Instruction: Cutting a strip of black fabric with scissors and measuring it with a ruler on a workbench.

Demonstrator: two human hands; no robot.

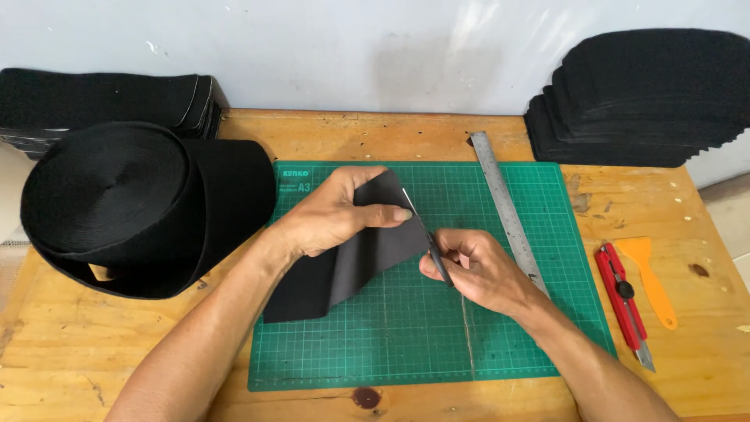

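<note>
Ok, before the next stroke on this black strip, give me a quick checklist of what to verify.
1. Left hand grips the black strip: ok.
2. Right hand holds the thin cutting tool at the strip's edge: ok.
3. Left fingers away from the tool's tip: not ok, the thumb sits right beside it.
4. Strip lying flat on the green cutting mat: not ok, its end is lifted.
5. Steel ruler lined up on the strip: not ok, it lies apart.
6. Blade sharpness: cannot tell.

flat cutting mat [500,328]: green, pale grid
flexible fabric strip [344,266]: black
slim utility knife [623,291]: red and black
plastic scraper [650,280]: orange
</note>
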